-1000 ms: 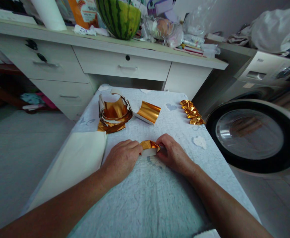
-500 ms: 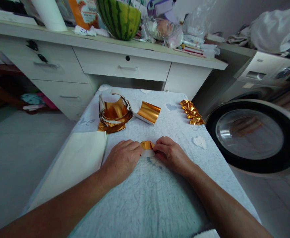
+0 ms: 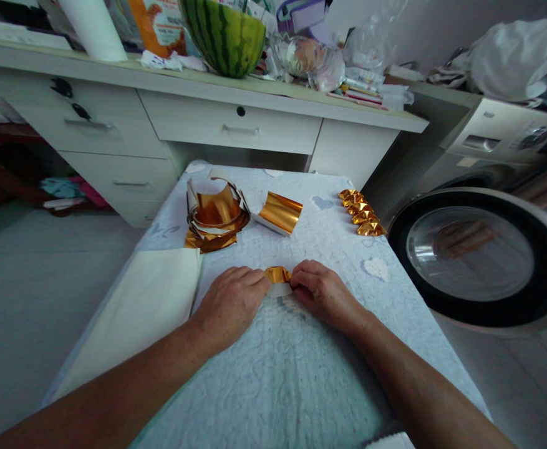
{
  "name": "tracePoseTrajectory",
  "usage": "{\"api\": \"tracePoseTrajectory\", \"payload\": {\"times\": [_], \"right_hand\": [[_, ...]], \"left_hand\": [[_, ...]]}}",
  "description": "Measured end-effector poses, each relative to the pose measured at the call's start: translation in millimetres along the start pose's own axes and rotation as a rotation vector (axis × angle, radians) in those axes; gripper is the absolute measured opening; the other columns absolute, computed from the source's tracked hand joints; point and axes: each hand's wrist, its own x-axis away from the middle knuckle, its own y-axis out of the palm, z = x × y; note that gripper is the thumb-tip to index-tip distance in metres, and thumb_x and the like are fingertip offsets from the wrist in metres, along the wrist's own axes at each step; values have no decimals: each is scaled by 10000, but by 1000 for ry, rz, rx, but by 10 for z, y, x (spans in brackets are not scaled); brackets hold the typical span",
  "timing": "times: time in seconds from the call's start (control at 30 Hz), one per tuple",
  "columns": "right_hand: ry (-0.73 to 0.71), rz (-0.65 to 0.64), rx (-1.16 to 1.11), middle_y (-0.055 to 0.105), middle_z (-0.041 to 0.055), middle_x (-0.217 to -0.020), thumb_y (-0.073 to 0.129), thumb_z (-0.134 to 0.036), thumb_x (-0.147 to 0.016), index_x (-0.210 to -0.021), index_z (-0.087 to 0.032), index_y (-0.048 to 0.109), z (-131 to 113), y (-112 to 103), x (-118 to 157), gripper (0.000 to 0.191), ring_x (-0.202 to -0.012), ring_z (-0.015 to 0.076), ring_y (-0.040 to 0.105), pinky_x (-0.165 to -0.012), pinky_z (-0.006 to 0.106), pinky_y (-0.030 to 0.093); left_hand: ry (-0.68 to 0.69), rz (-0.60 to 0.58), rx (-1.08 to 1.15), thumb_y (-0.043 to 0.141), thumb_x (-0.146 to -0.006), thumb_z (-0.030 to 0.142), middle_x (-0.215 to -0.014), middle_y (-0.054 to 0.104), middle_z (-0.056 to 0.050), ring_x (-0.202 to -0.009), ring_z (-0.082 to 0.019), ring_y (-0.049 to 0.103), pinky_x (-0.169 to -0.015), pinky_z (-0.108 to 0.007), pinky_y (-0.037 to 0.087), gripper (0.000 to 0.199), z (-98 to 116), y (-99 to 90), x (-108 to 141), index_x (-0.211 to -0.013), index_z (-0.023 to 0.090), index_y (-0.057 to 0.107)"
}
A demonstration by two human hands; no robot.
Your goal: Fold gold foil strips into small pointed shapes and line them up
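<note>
Between my two hands is a small piece of gold foil paper point(image 3: 278, 274), partly folded, its pale side showing along the near edge. My left hand point(image 3: 236, 296) pinches its left end, and my right hand point(image 3: 317, 287) pinches the right end; the fingertips are partly hidden. Beyond them lies a single curled gold foil sheet point(image 3: 282, 213). A stack of curled gold foil sheets point(image 3: 217, 212) rests farther left. At the far right of the table, several folded gold foil pieces point(image 3: 363, 213) stand in a row.
A patterned cloth covers the table point(image 3: 273, 374), with a pale sheet point(image 3: 151, 299) on its left side. Behind stands a white desk point(image 3: 236, 125) holding a cut watermelon point(image 3: 226, 37). To the right, a washing machine's round door point(image 3: 479, 255) hangs open beside the table.
Both hands hold nearly the same place, with a very slight shift of the fingers at the foil's ends. The other foil pieces have stayed put.
</note>
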Motion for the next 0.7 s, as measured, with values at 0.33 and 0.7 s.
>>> {"api": "tracePoseTrajectory", "payload": {"times": [0.33,0.7], "right_hand": [[-89,12,121,617,58,-874,527,-53,-861,-846,-186,633,-17,63,-15,170,-855,188,535,-767,293,443],[-79,0,101,628,56,-871,522,-97,-904,-846,-187,637,-5,67,-2,157,-858,183,551,-772,293,444]], "left_hand": [[85,36,-52,538,-910,130,-797,625,-18,-764,-191,567,-706,-335,445,115,27,6,-4,-827,185,596],[68,0,-80,565,-900,125,-749,622,-9,-717,-203,555,-670,-353,420,121,28,-31,12,-799,186,595]]}}
